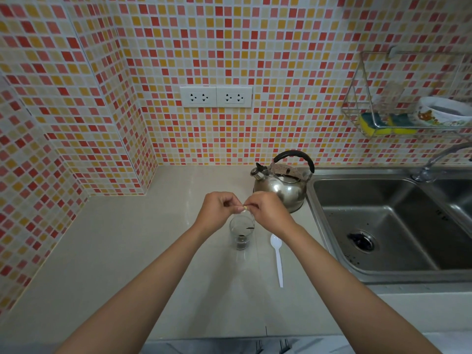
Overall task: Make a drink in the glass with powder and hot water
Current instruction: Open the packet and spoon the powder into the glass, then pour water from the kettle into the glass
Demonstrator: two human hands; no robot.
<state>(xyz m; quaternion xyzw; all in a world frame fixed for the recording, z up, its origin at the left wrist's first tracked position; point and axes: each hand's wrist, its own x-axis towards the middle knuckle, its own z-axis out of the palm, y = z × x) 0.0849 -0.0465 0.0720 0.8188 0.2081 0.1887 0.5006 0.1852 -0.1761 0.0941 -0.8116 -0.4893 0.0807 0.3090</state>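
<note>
A clear glass (241,235) stands on the beige counter (127,251) with dark powder at its bottom. Directly above its rim, my left hand (217,210) and my right hand (268,213) pinch a small yellowish packet (245,207) between their fingertips; most of it is hidden by the fingers. A steel kettle (283,186) with a black handle stands behind the glass to the right. A white plastic spoon (278,259) lies on the counter right of the glass.
A steel sink (388,226) with a tap (431,162) fills the right side. A wire rack (398,116) on the tiled wall holds sponges and a bowl. Two wall sockets (215,96) sit above the counter.
</note>
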